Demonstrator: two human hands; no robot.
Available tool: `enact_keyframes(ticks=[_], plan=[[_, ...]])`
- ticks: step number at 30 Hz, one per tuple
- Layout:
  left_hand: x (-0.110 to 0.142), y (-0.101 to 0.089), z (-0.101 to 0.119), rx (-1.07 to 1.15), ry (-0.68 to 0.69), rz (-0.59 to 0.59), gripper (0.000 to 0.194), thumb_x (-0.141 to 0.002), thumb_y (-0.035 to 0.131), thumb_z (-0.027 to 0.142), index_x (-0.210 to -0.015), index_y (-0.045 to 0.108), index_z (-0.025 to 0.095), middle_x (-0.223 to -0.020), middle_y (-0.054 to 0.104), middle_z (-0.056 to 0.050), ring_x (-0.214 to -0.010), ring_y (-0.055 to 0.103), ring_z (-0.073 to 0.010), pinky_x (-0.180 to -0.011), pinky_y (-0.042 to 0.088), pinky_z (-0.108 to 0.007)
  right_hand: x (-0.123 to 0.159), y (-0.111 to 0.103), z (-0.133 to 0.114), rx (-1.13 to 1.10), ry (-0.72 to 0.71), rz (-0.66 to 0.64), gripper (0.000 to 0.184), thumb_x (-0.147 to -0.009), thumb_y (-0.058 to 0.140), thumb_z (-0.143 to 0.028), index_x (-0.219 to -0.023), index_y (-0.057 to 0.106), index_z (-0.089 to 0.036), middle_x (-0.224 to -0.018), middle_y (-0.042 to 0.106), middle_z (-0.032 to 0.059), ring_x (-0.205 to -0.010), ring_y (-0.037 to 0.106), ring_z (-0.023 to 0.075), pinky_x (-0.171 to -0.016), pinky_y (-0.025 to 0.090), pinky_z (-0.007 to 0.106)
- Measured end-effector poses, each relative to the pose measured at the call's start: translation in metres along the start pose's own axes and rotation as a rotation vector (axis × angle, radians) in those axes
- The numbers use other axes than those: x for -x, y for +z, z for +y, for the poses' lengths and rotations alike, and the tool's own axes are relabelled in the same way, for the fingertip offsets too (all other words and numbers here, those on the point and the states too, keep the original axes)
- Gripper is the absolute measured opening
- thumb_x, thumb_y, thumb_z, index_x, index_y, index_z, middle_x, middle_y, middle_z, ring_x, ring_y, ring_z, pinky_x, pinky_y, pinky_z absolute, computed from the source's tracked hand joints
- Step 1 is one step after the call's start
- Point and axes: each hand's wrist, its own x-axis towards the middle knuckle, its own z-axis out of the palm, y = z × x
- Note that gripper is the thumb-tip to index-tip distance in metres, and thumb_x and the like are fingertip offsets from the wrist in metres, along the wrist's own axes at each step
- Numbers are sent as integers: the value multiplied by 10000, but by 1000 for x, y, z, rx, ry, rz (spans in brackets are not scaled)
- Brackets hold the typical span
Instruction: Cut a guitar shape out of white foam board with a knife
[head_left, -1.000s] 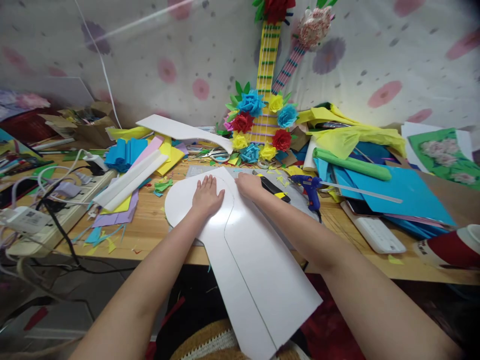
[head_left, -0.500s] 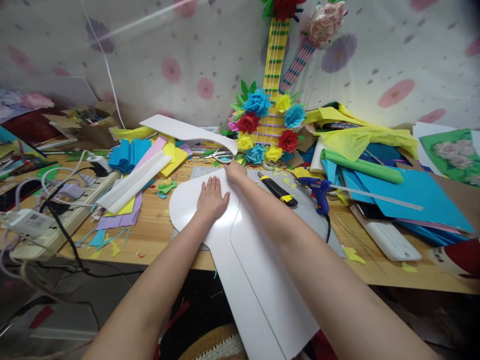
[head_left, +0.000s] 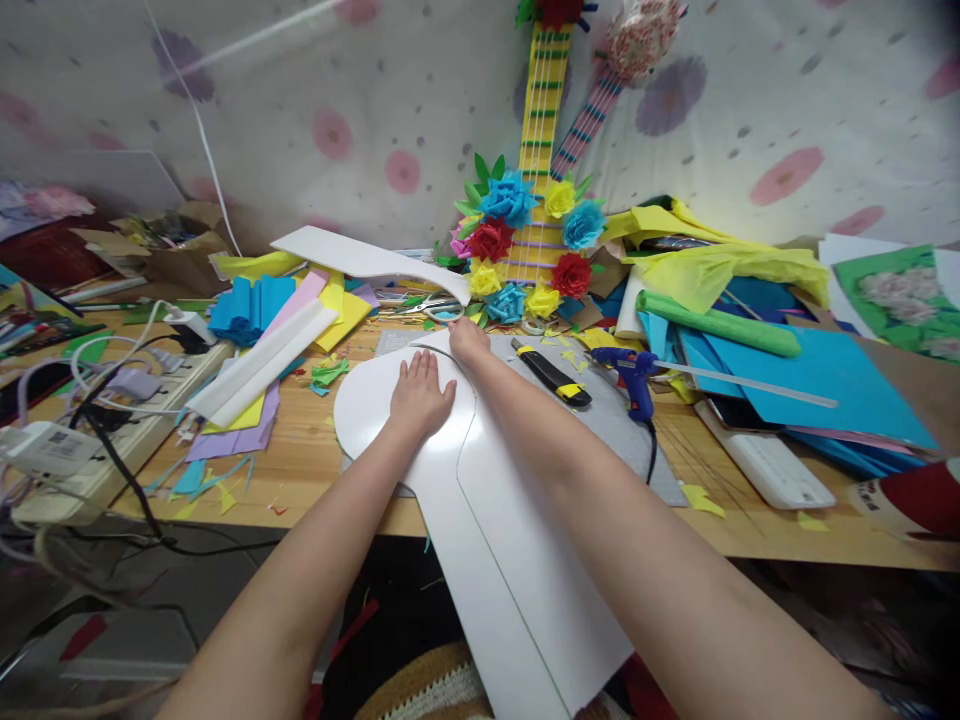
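A large white foam board point(head_left: 480, 590) lies over the table's front edge, its near end above my lap. A curved line runs along it, straight lower down, and a dark gap shows in the line near the far end. My left hand point(head_left: 421, 395) rests flat on the rounded left part, fingers stretched out. At the far edge, my right hand point(head_left: 468, 343) has its fingers closed on the strip outside the line; the fingertips are partly hidden. A black and yellow utility knife point(head_left: 551, 373) lies on the grey cutting mat point(head_left: 600, 440), right of my right forearm.
A blue glue gun point(head_left: 636, 380) stands right of the knife. Behind are a yellow paper-flower guitar point(head_left: 536, 180), scissors point(head_left: 442, 308) and a white cut-out point(head_left: 367, 262). Coloured paper point(head_left: 817, 385) and a red cup point(head_left: 911, 500) are right, a power strip point(head_left: 142, 420) left.
My right hand has moved slightly left and away along the board's far edge. The gap in the curved line now shows there, and more of the knife is uncovered. My left hand stays flat.
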Motion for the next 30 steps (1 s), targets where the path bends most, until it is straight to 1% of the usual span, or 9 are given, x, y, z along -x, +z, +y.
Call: enact_keyframes(ticks=[5, 9, 13, 17, 19, 22, 25, 27, 30], plan=[[0, 1, 0, 1, 3, -3, 669, -894, 209, 457, -1412, 265, 38, -1495, 239, -138, -1397, 155, -233, -1146, 100, -405, -1, -2, 0, 10, -18, -18, 450, -930, 249, -363, -1212, 518, -137, -1248, 570, 143, -1147, 526, 218, -903, 396, 308], [1, 0, 2, 11, -3, -11, 677, -895, 203, 454, -1413, 251, 20, -1498, 223, -142, -1399, 143, -234, -1148, 82, -413, 3, -12, -1, 66, -17, -99, 520, -922, 251, -446, -1190, 565, -129, -1247, 575, 145, -1136, 536, 242, -894, 402, 323], [-1, -2, 1, 22, -21, -7, 668, -890, 226, 443, -1409, 267, 24, -1494, 236, -141, -1396, 158, -234, -1146, 97, -419, 22, -22, 2, 220, -37, -128, 524, -914, 302, -454, -1184, 583, -105, -1246, 571, 168, -1145, 528, 254, -882, 407, 331], [-6, -6, -7, 25, -150, -2, 663, -890, 235, 423, -1400, 274, 1, -1492, 227, -165, -1393, 163, -257, -1139, 107, -438, 45, -26, 10, 313, -68, -138, 506, -915, 314, -448, -1151, 607, -109, -1194, 598, 193, -1110, 554, 263, -861, 416, 360], [-7, -8, -10, 28, -167, 1, 660, -893, 233, 414, -1401, 266, -6, -1489, 230, -174, -1391, 168, -264, -1137, 110, -447, 53, -27, 13, 337, -80, -137, 507, -909, 338, -450, -1181, 580, -97, -1169, 605, 214, -1090, 567, 268, -848, 421, 370], [-5, -10, -11, 20, -132, 11, 617, -902, 225, 410, -1407, 296, 63, -1490, 242, -158, -1389, 175, -270, -1128, 124, -465, 57, -27, 16, 332, -56, -139, 523, -899, 362, -461, -1219, 542, -89, -1185, 594, 214, -1085, 568, 268, -845, 425, 371], [-3, -11, -10, 7, -128, 6, 579, -909, 212, 416, -1404, 331, 141, -1495, 247, -133, -1389, 176, -275, -1121, 129, -477, 57, -25, 18, 303, -30, -186, 529, -918, 291, -476, -1162, 592, -117, -1206, 591, 180, -1100, 558, 262, -849, 424, 363], [-3, -10, -10, 4, -133, -7, 602, -907, 201, 457, -1411, 317, 150, -1500, 234, -130, -1392, 165, -273, -1123, 115, -475, 60, -23, 19, 307, -47, -148, 546, -924, 264, -479, -1140, 607, -114, -1178, 608, 175, -1079, 569, 261, -843, 425, 359], [-4, -8, -11, 1, -133, -20, 696, -878, 197, 570, -1422, 289, 147, -1509, 205, -128, -1397, 138, -278, -1126, 94, -473, 65, -16, 23, 327, -113, -24, 566, -917, 272, -501, -1128, 606, -96, -1103, 640, 184, -1021, 596, 262, -822, 427, 356]])
